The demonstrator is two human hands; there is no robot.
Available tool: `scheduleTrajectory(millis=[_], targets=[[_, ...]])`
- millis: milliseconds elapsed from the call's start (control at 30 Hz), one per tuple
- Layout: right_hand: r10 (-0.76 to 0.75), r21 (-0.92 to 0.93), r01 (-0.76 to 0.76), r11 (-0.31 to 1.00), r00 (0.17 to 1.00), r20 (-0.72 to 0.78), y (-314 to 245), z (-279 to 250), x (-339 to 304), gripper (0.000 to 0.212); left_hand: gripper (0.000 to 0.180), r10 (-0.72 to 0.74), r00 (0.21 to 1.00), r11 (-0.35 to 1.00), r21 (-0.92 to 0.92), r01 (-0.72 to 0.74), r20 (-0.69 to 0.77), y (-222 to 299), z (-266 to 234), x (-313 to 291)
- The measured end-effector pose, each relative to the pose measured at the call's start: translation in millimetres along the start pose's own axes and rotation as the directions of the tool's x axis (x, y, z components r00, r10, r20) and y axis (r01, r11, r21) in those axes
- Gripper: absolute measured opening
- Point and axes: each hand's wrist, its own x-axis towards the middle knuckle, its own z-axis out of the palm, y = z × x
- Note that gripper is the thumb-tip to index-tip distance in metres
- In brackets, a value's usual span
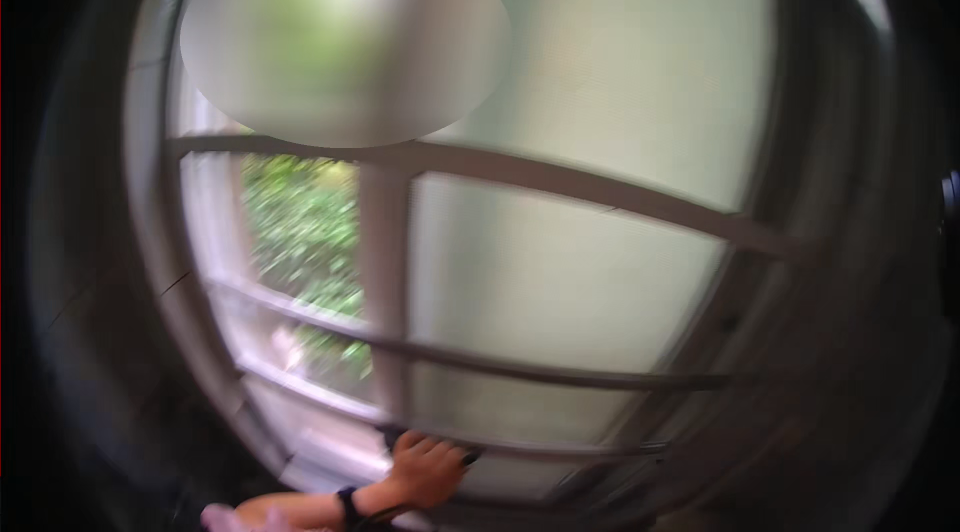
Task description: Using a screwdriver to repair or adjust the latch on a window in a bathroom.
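Observation:
From the lower edge, left of centre, my left hand [427,469] reaches forward, a dark band [350,509] around its wrist. Its fingers are curled round a dark, handle-like object [470,455], and a bit of that object shows on either side of the fist. Motion blur hides its exact kind. The fist is at the lower part of a large framed window or glazed door [392,272], close to its low crossbar [570,447]. Pinkish fabric [240,518] shows by the forearm. My right hand is out of view.
Crossbars [560,370] run across pale, translucent panes [560,277]. Green foliage [305,232] shows through the opening at the left, beside a light frame post [150,162]. Dark walls [90,332] flank both sides. A blurred oval covers the upper left.

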Motion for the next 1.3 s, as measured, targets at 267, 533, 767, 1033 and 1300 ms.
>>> scheduleTrajectory(millis=[267,533,767,1033,1300], targets=[[0.449,0.223,-0.391,0.893,0.805,-0.388,-77,-139,-57,0.055,0.014,-0.125,0.99,0.99,-0.058,0.129,0.061,21,-36,2],[0.396,0.088,-0.394,0.915,0.831,-0.39,-68,-154,-46,0.049,0.014,-0.123,0.991,0.99,-0.071,0.126,0.044,14,-17,3],[0.52,-0.216,-0.664,0.716,0.713,-0.469,-89,-149,-31,0.059,0.014,-0.133,0.99,0.989,-0.055,0.135,0.043,14,-16,1],[0.404,-0.026,-0.474,0.88,0.776,-0.484,-66,-154,-23,0.049,0.015,-0.143,0.989,0.988,-0.055,0.144,0.031,14,-19,2],[0.285,-0.29,-0.387,0.875,0.897,-0.339,-61,-168,-16,0.045,0.014,-0.127,0.992,0.99,-0.062,0.128,0.014,14,-21,3]])
